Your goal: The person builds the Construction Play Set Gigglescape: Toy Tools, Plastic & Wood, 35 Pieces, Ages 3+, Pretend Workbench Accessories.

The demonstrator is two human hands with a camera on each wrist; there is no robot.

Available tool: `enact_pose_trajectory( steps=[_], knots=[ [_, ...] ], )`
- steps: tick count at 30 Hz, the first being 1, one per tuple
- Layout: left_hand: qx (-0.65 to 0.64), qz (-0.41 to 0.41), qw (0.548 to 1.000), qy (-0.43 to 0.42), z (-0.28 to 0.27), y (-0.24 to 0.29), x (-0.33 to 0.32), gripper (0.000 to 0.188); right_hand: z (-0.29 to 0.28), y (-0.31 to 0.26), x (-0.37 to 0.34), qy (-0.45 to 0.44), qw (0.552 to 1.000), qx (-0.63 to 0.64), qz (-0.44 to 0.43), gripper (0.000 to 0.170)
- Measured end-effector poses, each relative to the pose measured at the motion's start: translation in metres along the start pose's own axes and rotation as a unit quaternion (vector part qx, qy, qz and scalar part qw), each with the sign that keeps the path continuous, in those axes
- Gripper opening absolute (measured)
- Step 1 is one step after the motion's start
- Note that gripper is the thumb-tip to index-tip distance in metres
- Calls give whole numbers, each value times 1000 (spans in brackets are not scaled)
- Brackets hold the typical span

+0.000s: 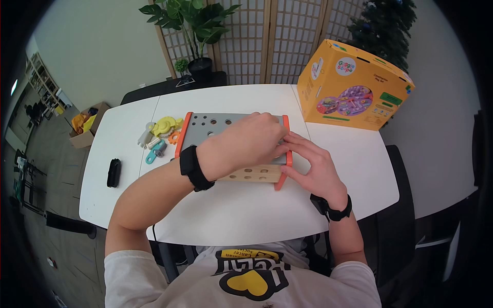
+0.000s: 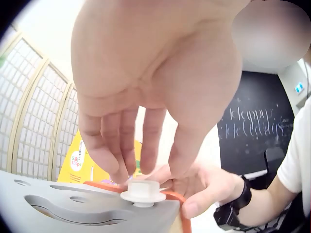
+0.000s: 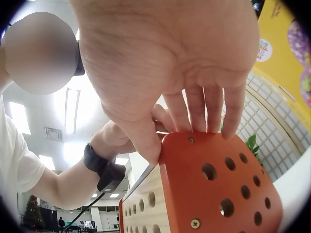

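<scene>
A toy workbench with a grey top (image 1: pixel 203 134), orange end panels (image 3: pixel 194 170) and a pale wooden front (image 1: pixel 257 174) stands on the table. At its right end, a white hex-head bolt (image 2: pixel 143 191) sits upright in the grey top. My left hand (image 1: pixel 246 141) arches over that end. In the left wrist view, its loosely bent fingers (image 2: pixel 150 145) hang down with tips just above the bolt, thumb apart from them. My right hand (image 1: pixel 316 169) rests at the right orange panel, fairly straight fingers (image 3: pixel 197 109) on its top edge and thumb at the front corner.
Left of the bench lie loose toy parts: a yellow piece (image 1: pixel 167 125), an orange gear (image 1: pixel 174 137) and a teal wrench-like piece (image 1: pixel 153 154). Nearby is a black case (image 1: pixel 114 172). A large yellow box (image 1: pixel 354 87) stands at the back right of the white table (image 1: pixel 221 220).
</scene>
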State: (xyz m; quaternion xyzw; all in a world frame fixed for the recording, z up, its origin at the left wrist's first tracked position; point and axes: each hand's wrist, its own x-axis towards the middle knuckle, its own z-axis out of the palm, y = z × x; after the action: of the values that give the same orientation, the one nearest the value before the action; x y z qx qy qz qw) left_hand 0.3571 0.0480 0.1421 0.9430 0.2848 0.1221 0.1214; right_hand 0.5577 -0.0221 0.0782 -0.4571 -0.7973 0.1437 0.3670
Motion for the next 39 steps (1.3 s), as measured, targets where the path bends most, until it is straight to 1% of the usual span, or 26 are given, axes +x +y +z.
enact_pose_trajectory(
  steps=[2,5,8,11,14,17,20,23,26,29,32,35,38,39],
  knots=[
    [56,-39,996,-56,5,-2,4,16,0,1,0,2,1000,-5,-5,44],
    [30,-16,998,-59,3,-3,3,15,0,0,0,0,1000,0,0,45],
    [-62,76,995,-5,7,-14,-2,14,-1,-1,0,-6,1000,4,4,45],
    [-87,61,994,-10,5,-15,-3,14,-1,-2,1,-4,1000,2,6,46],
    [-62,44,996,43,-1,-8,-3,14,-1,-1,1,0,1000,4,0,46],
    [32,-64,996,-48,-3,3,1,14,-1,-1,1,-2,1000,3,-2,45],
    [40,-41,997,-58,4,1,0,15,-1,-1,1,-6,1000,-1,1,44],
    [-3,28,999,-23,3,-3,-5,16,-2,-1,2,-9,1000,-1,-2,44],
    [-28,87,995,41,8,-8,-5,16,-1,0,1,-6,1000,-1,4,45],
    [-9,26,998,55,3,-1,-5,16,0,-1,1,-3,1000,-1,11,45],
    [37,-55,997,-34,0,6,-2,17,0,0,1,-1,1000,-8,2,46],
    [60,-52,996,-41,9,3,-3,17,0,-1,0,-1,1000,-8,1,46],
    [7,8,1000,-8,13,-2,-6,16,-1,-2,1,-4,1000,-9,-1,46],
    [-1,32,999,18,13,-3,-7,16,-1,-2,1,-4,1000,-9,-1,46]
  ],
)
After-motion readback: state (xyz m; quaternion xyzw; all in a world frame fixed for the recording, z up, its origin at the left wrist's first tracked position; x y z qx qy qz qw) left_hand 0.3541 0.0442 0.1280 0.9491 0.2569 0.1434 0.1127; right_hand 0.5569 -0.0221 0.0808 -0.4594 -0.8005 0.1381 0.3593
